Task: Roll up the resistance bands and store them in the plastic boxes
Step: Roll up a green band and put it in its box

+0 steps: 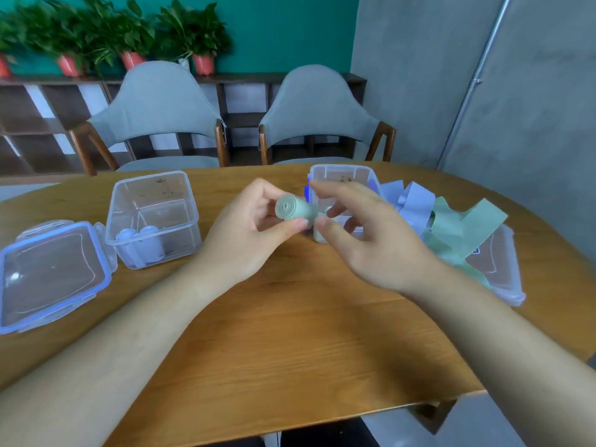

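The rolled green band [295, 211], axis left–right, is pinched in the left hand [245, 233]; the right hand's [364, 243] grip cannot be told; the open box [342, 169] is set just beyond.

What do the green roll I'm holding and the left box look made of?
Green roll: seemingly matte, rubbery sheet, maybe latex; thin layers spiral at its end. Left box: clear, glossy rigid plastic; pale rolls show through its walls.

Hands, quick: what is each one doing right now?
Left hand: pinches the rolled green band.
Right hand: at the band's end; grip cannot be told.
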Tool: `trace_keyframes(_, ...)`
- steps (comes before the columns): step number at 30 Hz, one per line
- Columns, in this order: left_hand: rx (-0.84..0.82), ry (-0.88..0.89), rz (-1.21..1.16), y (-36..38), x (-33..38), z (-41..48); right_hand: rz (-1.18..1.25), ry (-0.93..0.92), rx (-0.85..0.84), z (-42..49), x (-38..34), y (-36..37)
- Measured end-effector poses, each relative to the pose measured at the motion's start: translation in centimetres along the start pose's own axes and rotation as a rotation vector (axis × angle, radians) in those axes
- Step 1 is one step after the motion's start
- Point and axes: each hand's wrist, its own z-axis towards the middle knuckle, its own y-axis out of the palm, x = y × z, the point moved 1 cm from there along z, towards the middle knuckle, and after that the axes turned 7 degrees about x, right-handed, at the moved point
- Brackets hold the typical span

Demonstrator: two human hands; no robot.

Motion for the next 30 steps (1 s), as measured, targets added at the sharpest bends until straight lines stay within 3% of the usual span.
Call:
trace_keyframes(4, -0.075, 0.049, 0.144, 1.9, 1.7, 2.0, -0.069, -0.079, -0.029, 2.1, -1.2, -2.8)
trace_keyframes(10, -0.072, 0.069, 0.108, 3.7, 2.2, 4.6, -0.106, 0.123, -0.056, 5.4, -1.0, -6.0)
trace_keyframes(16, -0.059, 0.145, 0.182, 5.3, 0.7, 7.6, -0.173, 0.149, -0.07, 7.6, 1.4, -6.3)
trace_keyframes(19, -0.143, 0.102, 0.261, 5.8, -0.6, 9.5, -0.269, 0.16, -0.083, 8.8, 2.9, -6.3)
trace_keyframes(24, -0.39, 0.1, 0.767, 5.2, -2.9, 11.4, -0.413, 0.31, -0.129, 9.6, 5.9, -5.0)
trace_keyframes(30, -0.621, 0.024, 0.959, 4.6, -3.5, 10.7, -0.47, 0.391, -0.29, 9.7, 7.2, -3.3)
